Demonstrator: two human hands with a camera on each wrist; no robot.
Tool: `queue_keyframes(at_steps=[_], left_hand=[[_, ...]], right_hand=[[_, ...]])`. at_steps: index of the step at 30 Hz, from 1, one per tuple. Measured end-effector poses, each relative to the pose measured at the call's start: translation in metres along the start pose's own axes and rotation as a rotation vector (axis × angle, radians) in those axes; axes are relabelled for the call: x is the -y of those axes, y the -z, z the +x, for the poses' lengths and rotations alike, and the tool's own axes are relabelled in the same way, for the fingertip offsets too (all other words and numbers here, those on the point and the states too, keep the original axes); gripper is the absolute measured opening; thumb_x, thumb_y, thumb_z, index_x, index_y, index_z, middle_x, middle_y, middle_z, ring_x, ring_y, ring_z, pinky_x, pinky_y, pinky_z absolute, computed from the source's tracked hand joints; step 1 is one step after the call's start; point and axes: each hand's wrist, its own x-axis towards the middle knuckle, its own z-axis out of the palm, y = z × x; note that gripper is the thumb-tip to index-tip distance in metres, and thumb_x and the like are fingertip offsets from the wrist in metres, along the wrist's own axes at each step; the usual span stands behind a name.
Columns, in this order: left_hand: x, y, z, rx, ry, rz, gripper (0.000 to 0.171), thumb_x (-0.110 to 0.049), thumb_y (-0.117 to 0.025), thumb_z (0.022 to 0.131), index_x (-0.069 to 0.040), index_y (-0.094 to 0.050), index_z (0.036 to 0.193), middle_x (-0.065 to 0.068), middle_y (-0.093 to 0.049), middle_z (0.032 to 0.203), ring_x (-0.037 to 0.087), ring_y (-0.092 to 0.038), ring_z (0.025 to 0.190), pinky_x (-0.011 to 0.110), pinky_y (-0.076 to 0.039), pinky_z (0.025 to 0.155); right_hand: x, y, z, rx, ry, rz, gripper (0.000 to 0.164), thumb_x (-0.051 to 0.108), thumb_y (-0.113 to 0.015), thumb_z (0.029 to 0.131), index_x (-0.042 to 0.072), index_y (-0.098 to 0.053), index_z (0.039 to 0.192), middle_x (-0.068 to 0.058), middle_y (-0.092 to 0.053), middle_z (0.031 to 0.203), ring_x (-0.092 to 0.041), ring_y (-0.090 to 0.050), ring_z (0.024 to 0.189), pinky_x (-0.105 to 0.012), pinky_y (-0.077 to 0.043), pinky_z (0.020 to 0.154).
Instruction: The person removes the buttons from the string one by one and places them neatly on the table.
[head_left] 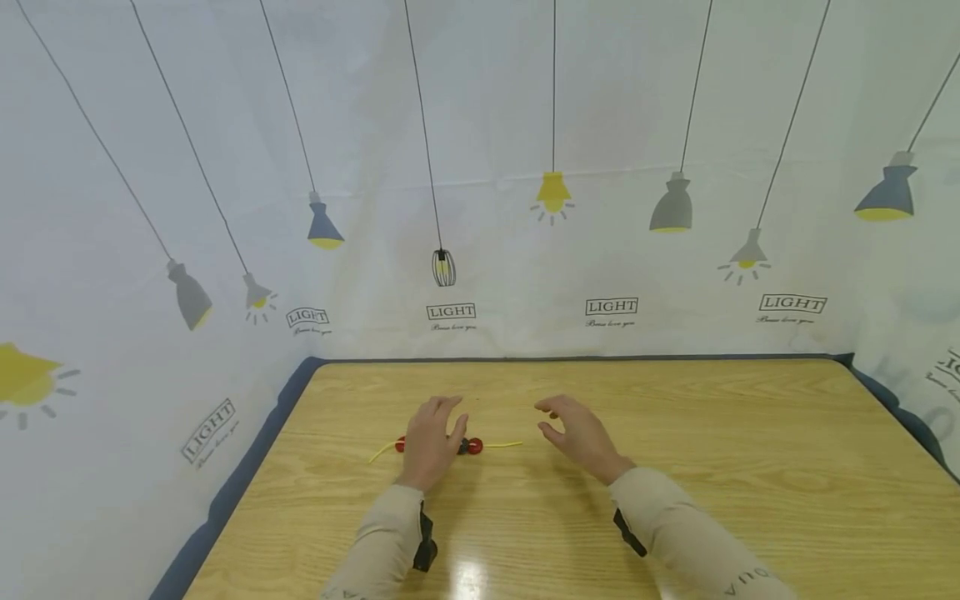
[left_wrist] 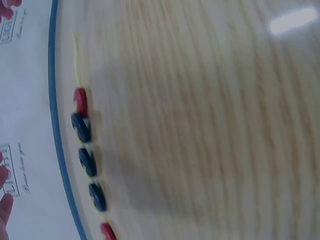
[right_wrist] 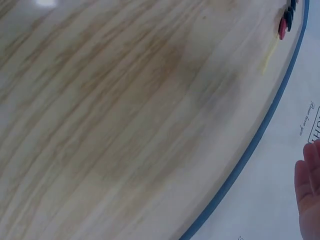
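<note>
A yellow cord [head_left: 504, 445] lies on the table, threaded through two red discs [left_wrist: 80, 101] and three dark discs [left_wrist: 87, 161] that look like large buttons or beads. Above this string hovers my left hand [head_left: 430, 442], its fingers relaxed and holding nothing; from the head it covers the middle of the row. One red disc [head_left: 475, 446] and part of a dark one show to its right. To the right of the cord's end, my right hand [head_left: 583, 437] is raised over the table with loosely bent fingers and nothing in it.
The wood-grain table [head_left: 712, 450] has a dark blue edge [right_wrist: 245, 157] along the back. White cloth walls [head_left: 495, 108] printed with hanging lamps stand behind and at both sides. A black wrist device [head_left: 424, 542] sits under the left sleeve.
</note>
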Motion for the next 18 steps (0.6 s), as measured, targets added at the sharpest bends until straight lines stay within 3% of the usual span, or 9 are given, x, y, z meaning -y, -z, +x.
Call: queue_keyframes(at_steps=[9, 18], left_hand=[[0.028, 0.011, -0.017, 0.044, 0.098, -0.032, 0.026, -0.015, -0.063, 0.083, -0.006, -0.061, 0.107, 0.008, -0.059, 0.097, 0.025, -0.055, 0.09, 0.041, -0.045, 0.076], [0.053, 0.019, -0.027, 0.049, 0.227, -0.034, 0.027, -0.016, -0.062, 0.083, -0.004, -0.061, 0.107, 0.01, -0.06, 0.1, 0.029, -0.054, 0.093, 0.048, -0.04, 0.078]], right_hand=[[0.008, -0.023, 0.005, 0.08, 0.054, -0.005, 0.02, 0.008, -0.067, 0.078, 0.003, -0.063, 0.097, -0.005, -0.061, 0.094, -0.017, -0.057, 0.08, -0.032, -0.047, 0.069], [0.012, -0.035, 0.007, 0.118, 0.001, 0.088, 0.018, 0.008, -0.066, 0.079, 0.0, -0.063, 0.094, -0.007, -0.061, 0.091, -0.02, -0.056, 0.082, -0.034, -0.047, 0.071]])
